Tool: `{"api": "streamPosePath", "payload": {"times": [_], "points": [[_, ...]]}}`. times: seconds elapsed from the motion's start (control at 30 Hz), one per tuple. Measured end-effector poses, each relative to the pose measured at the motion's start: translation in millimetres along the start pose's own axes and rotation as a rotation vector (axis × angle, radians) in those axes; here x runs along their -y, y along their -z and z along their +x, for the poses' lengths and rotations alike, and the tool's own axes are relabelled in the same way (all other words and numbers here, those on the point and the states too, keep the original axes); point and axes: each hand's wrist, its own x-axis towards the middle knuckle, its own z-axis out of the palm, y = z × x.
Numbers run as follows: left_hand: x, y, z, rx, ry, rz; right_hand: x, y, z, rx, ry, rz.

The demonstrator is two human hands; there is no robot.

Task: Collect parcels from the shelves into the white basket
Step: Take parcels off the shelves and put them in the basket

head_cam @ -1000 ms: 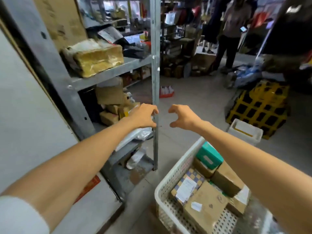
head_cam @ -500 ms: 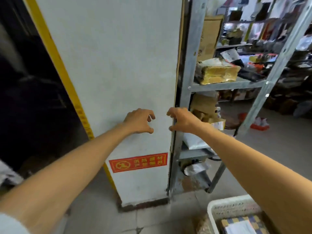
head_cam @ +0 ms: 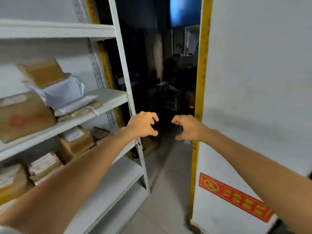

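My left hand (head_cam: 142, 124) and my right hand (head_cam: 186, 128) are stretched out side by side in front of me, fingers curled and apart, both holding nothing. A white shelf unit (head_cam: 111, 97) fills the left side. Its middle level carries a large brown carton (head_cam: 23, 115), a white poly bag (head_cam: 62, 93) and a smaller brown box (head_cam: 42, 73) on top of the bag. The level below holds a labelled brown box (head_cam: 76, 142) and flatter parcels (head_cam: 43, 166). The white basket is out of view.
A white panel (head_cam: 253, 81) with a yellow edge strip and a red warning sticker (head_cam: 234, 196) stands on the right. Between shelf post and panel a dark passage (head_cam: 162, 81) leads back. The floor (head_cam: 165, 191) is grey tile.
My view has swung left: the metal rack and the basket of parcels are gone, the white panel has slid to the right and the white shelf unit has appeared. Both hands stay raised with nothing in them.
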Motion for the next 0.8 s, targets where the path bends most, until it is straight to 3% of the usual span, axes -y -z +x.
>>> {"api": "streamPosePath", "payload": {"times": [0.33,0.53,0.8], "points": [[111,55,-75,-0.18,0.45,0.11,121,-22,117,0.114,0.406,0.059],[150,70,-138,-0.204,0.751,0.124,194,-52,145,0.156,0.651,0.046],[209,87,-212,-0.217,0.979,0.198,284,-80,171,0.19,0.806,0.051]]}}
